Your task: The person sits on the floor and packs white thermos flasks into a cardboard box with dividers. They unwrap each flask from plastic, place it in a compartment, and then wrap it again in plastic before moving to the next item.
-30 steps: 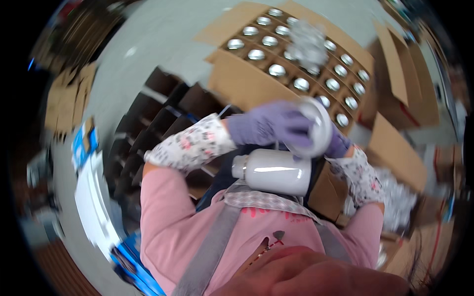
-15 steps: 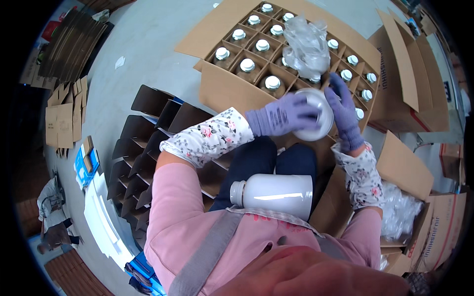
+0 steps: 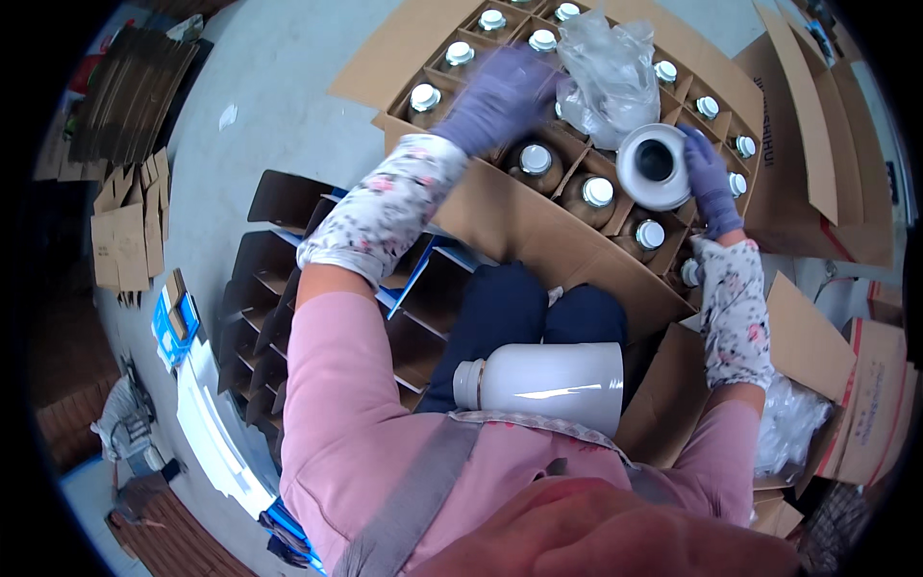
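Note:
My right hand point(image 3: 711, 181), in a purple glove, grips the side of a round white bottle point(image 3: 631, 179) above the carton of bottles. The mouth faces up and shows a dark opening, with no cap on it. My left hand point(image 3: 502, 94), also gloved, is over the carton's left part, its fingers smeared by motion, so what it holds cannot be made out. The divided carton point(image 3: 538, 236) holds several bottles point(image 3: 585, 200) with white caps. A crumpled clear plastic bag point(image 3: 606, 72) lies on top of them. A second white bottle point(image 3: 553, 380) lies sideways across my lap.
Dark cardboard dividers point(image 3: 269, 255) stand to my left, near white sheets point(image 3: 207, 423). An open carton with clear plastic bags point(image 3: 788, 423) is at my right, and a tall open carton point(image 3: 817, 163) stands beyond it. Flattened cardboard point(image 3: 125, 96) is stacked at far left.
My left hand has left the white bottle and moved up and left over the carton. My right hand still has the bottle, whose open mouth now shows. The view has shifted slightly.

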### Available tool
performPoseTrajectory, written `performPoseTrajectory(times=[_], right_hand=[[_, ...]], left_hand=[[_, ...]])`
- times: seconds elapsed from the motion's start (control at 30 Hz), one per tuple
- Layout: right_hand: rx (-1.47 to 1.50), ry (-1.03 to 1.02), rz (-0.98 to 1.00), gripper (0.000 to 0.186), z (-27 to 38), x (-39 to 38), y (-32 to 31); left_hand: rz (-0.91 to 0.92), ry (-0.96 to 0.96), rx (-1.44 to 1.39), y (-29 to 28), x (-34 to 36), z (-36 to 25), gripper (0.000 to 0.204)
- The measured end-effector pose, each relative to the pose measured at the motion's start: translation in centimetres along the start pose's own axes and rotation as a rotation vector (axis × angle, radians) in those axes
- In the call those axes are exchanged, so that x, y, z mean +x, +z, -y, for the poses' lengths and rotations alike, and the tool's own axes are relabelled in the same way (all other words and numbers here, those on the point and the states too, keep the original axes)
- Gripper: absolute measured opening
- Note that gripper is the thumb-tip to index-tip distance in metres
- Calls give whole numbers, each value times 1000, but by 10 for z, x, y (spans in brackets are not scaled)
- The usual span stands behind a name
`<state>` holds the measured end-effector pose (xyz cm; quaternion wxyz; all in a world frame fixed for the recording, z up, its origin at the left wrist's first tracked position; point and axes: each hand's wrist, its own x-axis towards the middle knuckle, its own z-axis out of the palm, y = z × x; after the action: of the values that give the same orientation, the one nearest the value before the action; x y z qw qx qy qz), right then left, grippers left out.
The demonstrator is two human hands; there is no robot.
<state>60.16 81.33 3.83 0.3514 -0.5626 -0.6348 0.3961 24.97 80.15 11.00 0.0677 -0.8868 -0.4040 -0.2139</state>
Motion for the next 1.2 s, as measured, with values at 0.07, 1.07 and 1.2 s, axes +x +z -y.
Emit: performPoseTrajectory(times=[0.07,1.07,1.2], right_hand=[[94,39,-100,37,-38,22,-14],[846,-57,-123,67,111,-340,-100],[273,73,-174,90,81,-398,-64]], left_hand=[[-148,-490,220,46,-68,90,34],[64,-236,-616,-81,-169,-232,92],[459,-293,-232,-53,-249,-241,96]])
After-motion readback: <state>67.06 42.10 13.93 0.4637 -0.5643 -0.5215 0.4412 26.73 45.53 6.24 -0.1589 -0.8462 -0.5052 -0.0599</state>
